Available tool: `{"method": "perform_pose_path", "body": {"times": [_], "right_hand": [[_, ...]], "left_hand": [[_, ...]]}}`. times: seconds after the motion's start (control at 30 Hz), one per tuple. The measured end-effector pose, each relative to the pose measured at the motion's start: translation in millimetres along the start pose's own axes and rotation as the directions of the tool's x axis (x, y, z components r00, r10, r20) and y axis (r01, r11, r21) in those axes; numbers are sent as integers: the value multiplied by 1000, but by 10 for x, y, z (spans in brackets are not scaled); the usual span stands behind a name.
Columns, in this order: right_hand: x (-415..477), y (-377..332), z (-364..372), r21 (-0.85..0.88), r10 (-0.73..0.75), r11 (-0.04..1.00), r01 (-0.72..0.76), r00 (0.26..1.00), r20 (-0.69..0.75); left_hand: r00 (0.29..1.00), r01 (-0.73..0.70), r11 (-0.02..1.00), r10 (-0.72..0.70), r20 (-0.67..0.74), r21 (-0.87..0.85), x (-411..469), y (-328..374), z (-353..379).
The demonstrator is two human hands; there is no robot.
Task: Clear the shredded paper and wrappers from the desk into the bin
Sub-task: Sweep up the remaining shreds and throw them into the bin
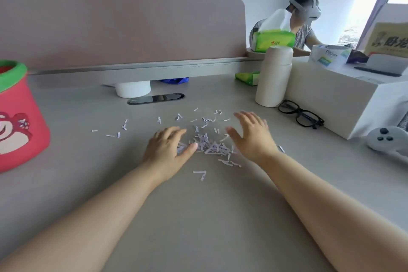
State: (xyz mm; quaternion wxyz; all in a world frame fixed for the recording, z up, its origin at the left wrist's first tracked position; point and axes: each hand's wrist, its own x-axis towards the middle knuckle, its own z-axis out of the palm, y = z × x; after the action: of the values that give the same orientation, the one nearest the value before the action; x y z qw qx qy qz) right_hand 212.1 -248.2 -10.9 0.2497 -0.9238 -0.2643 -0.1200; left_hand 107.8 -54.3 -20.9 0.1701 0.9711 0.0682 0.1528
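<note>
A small heap of pale shredded paper (212,147) lies in the middle of the grey desk (198,216), with loose strips scattered beyond it and to the left (121,130). My left hand (169,149) rests flat on the desk at the heap's left side, fingers spread, thumb touching the shreds. My right hand (251,133) is flat at the heap's right side, fingers apart. Neither hand holds anything. A red bin with a green rim and a bear picture (19,117) stands at the far left. A green wrapper (247,77) lies at the back beside the bottle.
A cream bottle (273,77), black glasses (301,113), a white box (344,95) and a grey controller (386,139) crowd the right side. A pink partition (121,28) closes the back, with a white cup (133,89) under it. Two people sit beyond it.
</note>
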Motion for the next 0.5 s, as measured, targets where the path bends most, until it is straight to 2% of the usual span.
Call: {"method": "perform_pose_path", "body": {"times": [0.07,0.1,0.13,0.17,0.23,0.3,0.37,0.4,0.47,0.5], "right_hand": [[-13,111,-31,-137,339,936,-324,935,107],[-34,130,-8,-180,435,895,-407,885,162],[-61,119,25,-210,471,877,-432,859,201],[-82,93,66,-219,451,887,-406,864,223],[-106,13,139,-134,281,958,-254,925,255],[-128,-113,154,93,42,993,-72,956,291],[-133,-240,108,269,-130,961,65,964,232],[-124,-270,83,303,-164,947,111,974,155],[-92,-265,51,278,-135,952,124,991,22],[-79,-224,40,227,-90,970,81,995,29]], "left_hand": [[985,-4,997,-10,174,82,-94,88,-7],[964,-27,992,-8,266,127,-130,144,6],[942,-46,986,-11,336,161,-155,199,27],[928,-45,983,-25,372,177,-164,241,48],[930,7,983,-74,360,184,-140,256,67],[942,73,980,-129,309,185,-96,197,73],[953,122,975,-168,252,188,-55,105,61],[957,141,971,-183,225,193,-39,58,48],[959,179,960,-219,179,213,-14,-30,20],[956,199,954,-239,169,223,-5,-67,3]]}}
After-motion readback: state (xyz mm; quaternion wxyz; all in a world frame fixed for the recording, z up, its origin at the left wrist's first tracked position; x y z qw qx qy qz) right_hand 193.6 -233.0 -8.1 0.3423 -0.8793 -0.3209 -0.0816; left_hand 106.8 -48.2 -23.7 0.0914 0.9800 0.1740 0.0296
